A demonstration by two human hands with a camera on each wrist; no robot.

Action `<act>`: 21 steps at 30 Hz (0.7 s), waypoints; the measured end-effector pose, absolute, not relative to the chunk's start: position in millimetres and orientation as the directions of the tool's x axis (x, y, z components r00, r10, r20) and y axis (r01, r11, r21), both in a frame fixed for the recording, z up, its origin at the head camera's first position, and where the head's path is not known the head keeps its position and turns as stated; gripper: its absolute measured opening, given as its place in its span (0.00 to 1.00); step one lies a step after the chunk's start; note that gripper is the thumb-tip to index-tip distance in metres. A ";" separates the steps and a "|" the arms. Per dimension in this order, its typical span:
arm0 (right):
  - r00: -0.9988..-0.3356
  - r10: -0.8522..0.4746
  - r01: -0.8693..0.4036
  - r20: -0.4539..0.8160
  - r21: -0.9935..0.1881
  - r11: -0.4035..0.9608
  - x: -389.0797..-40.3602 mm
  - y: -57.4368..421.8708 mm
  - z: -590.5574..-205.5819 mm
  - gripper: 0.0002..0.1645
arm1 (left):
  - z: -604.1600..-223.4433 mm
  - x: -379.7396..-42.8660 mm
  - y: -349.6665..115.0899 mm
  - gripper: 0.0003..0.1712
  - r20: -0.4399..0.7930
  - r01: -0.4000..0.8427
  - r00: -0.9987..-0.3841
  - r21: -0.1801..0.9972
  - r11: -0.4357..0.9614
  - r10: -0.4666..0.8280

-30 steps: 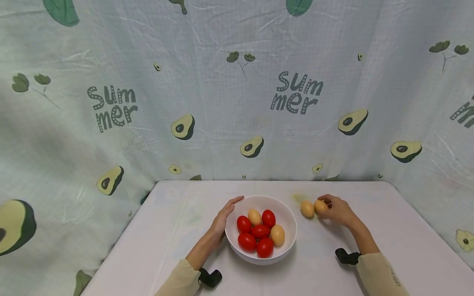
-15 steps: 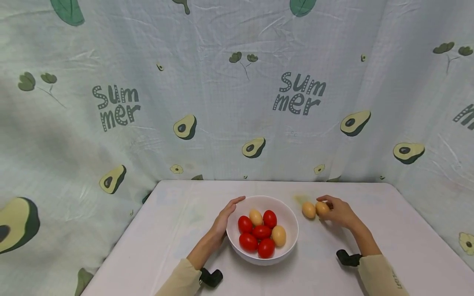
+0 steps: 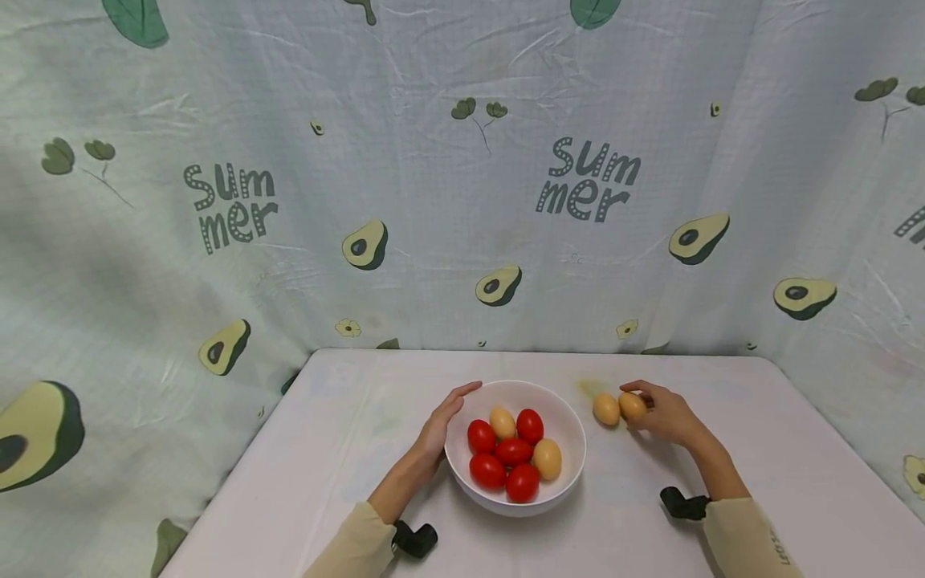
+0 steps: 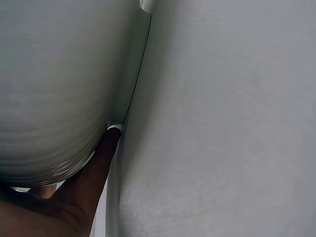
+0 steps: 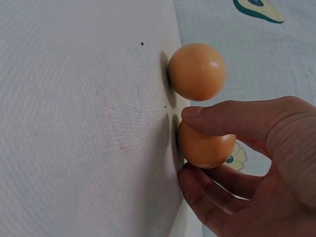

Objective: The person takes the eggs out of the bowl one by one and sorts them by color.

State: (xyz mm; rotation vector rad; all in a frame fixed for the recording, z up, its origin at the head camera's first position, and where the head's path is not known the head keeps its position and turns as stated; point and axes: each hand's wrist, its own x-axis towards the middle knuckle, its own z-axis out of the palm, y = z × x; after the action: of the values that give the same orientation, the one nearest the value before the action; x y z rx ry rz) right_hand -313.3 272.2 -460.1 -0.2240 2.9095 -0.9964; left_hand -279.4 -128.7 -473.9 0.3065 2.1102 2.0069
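Nothing visibly shifting: my right hand [image 3: 665,416] is still pinching a tan egg [image 3: 632,406] on the worktop [image 3: 621,530], keeping it unlifted, right of the white bowl [image 3: 522,510] my straight-fingered left hand [image 3: 437,429] is touching.

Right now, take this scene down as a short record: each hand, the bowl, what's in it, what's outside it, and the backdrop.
Left hand: touching the outer side of the bowl
Right hand: pinching a tan egg
Bowl: white, upright on the table
Inside: five red egg-shaped pieces, two tan eggs
Outside: another tan egg beside the pinched one
Backdrop: pale, avocado-printed
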 end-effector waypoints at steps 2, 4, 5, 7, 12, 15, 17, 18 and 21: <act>-0.987 -0.158 -0.122 -0.005 -0.612 0.781 -312.7 272.1 -458.9 0.38 | -473.9 -279.2 -129.0 0.29 -0.012 0.002 -0.956 0.999 0.049 0.293; -0.988 -0.156 -0.121 -0.005 -0.610 0.783 -312.2 271.9 -458.2 0.38 | -474.1 -278.9 -129.3 0.29 -0.013 0.003 -0.956 0.999 0.053 0.294; -0.988 -0.155 -0.119 -0.006 -0.610 0.784 -312.0 271.7 -458.1 0.39 | -474.1 -278.7 -129.4 0.29 -0.014 0.002 -0.956 0.999 0.054 0.293; -0.987 -0.158 -0.120 -0.009 -0.610 0.783 -311.5 271.6 -458.2 0.39 | -474.5 -278.7 -129.6 0.29 -0.017 -0.001 -0.956 0.999 0.053 0.294; -0.987 -0.161 -0.112 -0.024 -0.620 0.777 -309.0 271.9 -457.1 0.40 | -475.2 -279.1 -129.9 0.29 -0.008 0.007 -0.953 0.999 0.047 0.303; -0.984 -0.177 -0.121 -0.028 -0.622 0.774 -307.4 273.5 -454.2 0.42 | -475.1 -279.2 -130.0 0.29 -0.004 0.012 -0.953 0.999 0.051 0.303; -0.981 -0.194 -0.136 -0.026 -0.620 0.773 -306.1 274.9 -452.2 0.43 | -475.1 -279.2 -130.2 0.29 -0.006 0.009 -0.953 0.999 0.050 0.302; -0.978 -0.206 -0.148 -0.023 -0.616 0.774 -305.4 275.7 -451.2 0.44 | -475.1 -279.0 -130.3 0.29 -0.008 0.008 -0.953 0.999 0.051 0.302; -0.972 -0.235 -0.182 -0.011 -0.598 0.781 -302.9 277.7 -446.6 0.46 | -475.0 -278.7 -131.1 0.29 -0.010 0.006 -0.954 0.999 0.052 0.301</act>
State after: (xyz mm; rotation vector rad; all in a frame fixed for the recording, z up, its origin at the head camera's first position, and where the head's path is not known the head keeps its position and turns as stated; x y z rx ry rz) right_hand -302.9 277.7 -446.6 -0.3385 2.8840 -0.9548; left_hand -278.7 -131.1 -475.0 0.3147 2.1095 2.0011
